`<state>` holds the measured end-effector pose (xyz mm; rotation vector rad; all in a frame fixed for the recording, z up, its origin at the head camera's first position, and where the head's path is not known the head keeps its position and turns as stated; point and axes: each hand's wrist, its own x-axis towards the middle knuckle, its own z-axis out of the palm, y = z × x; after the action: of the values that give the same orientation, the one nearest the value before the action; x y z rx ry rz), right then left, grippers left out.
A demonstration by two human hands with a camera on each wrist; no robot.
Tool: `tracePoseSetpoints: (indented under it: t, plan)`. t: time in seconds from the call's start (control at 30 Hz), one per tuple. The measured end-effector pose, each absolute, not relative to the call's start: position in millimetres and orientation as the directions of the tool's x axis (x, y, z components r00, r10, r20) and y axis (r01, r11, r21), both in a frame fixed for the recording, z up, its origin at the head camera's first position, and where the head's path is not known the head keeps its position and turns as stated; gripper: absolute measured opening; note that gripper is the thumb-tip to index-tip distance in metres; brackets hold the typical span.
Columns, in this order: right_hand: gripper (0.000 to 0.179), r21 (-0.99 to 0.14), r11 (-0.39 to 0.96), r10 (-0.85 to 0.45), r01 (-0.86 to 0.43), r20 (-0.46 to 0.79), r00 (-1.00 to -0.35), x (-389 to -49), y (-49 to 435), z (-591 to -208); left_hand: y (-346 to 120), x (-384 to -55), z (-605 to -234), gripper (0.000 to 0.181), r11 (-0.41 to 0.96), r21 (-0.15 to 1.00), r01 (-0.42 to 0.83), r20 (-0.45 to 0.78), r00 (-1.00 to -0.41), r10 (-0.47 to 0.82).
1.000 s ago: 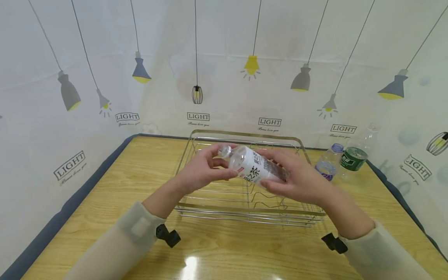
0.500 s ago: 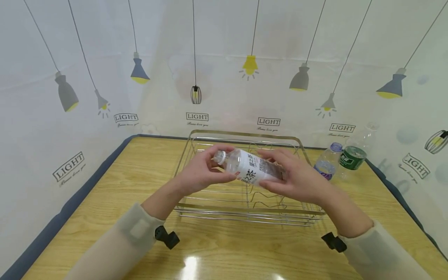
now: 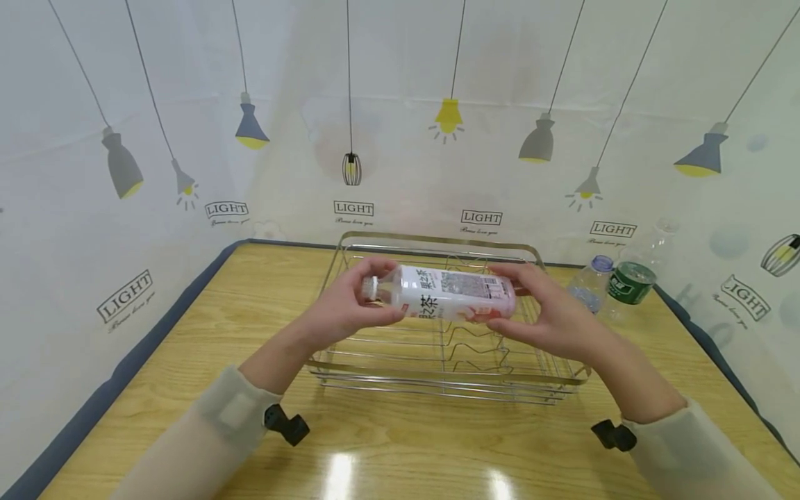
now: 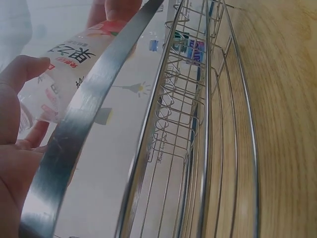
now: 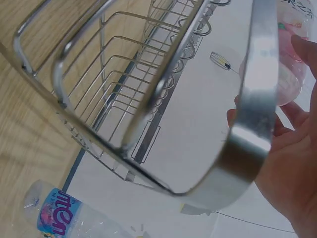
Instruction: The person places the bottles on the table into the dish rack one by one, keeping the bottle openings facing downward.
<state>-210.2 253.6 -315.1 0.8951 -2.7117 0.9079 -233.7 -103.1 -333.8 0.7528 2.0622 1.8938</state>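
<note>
A clear plastic drink bottle (image 3: pixel 450 294) with a white label, dark characters and a pink-red patch lies level in the air over the wire dish rack (image 3: pixel 431 378). My left hand (image 3: pixel 340 305) holds its neck and shoulder, thumb in front, fingers behind. At the base end, my right hand (image 3: pixel 550 312) grips the bottle between thumb and fingers. In the left wrist view the labelled bottle (image 4: pixel 74 57) shows behind the rack's flat metal rim (image 4: pixel 84 114). The right wrist view shows the bottle's bottom (image 5: pixel 290 82) by my right fingers; part of it is hidden by the rim.
Right of the rack stand a bottle with a purple cap (image 3: pixel 589 283) and a taller clear bottle with a green label (image 3: pixel 631 282). The wooden table (image 3: pixel 400 451) ends at a white wall covering (image 3: pixel 400 83) printed with lamps.
The bottle has turned from tilted to nearly level, showing more of its label and the pink-red patch. My hands have moved apart, the right one shifting back toward the base.
</note>
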Motion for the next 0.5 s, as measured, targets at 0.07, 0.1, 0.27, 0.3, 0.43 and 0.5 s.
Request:
tracePoseSetpoints:
  t: [0.07,0.1,0.27,0.3,0.43,0.5]
  plan:
    - [0.079,-0.514,0.628,-0.495,-0.585,0.315,-0.809,-210.5,254.8,-315.9,-104.5,-233.9,-334.7,0.062,0.024,0.98,0.2,0.159,-0.84,0.52]
    - [0.079,-0.522,0.624,-0.493,-0.582,0.314,-0.811,-210.7,254.9,-316.1,-105.0,-233.9,-335.0,0.063,0.021,0.98,0.199,0.159,-0.839,0.52]
    - [0.077,-0.565,0.606,-0.483,-0.56,0.298,-0.824,-210.9,255.0,-317.2,-106.2,-232.8,-336.0,0.067,0.013,0.984,0.178,0.146,-0.842,0.519]
    - [0.077,-0.575,0.601,-0.481,-0.555,0.294,-0.826,-211.0,255.0,-317.4,-106.0,-232.5,-336.1,0.068,0.011,0.985,0.171,0.141,-0.844,0.517]
    - [0.072,-0.622,0.574,-0.476,-0.532,0.276,-0.835,-212.4,255.7,-318.2,-105.9,-231.4,-336.3,0.071,0.017,0.987,0.158,0.127,-0.849,0.513]
    - [0.07,-0.648,0.55,-0.473,-0.527,0.278,-0.836,-213.7,256.0,-318.4,-105.7,-231.5,-336.2,0.071,0.021,0.988,0.155,0.122,-0.848,0.516]
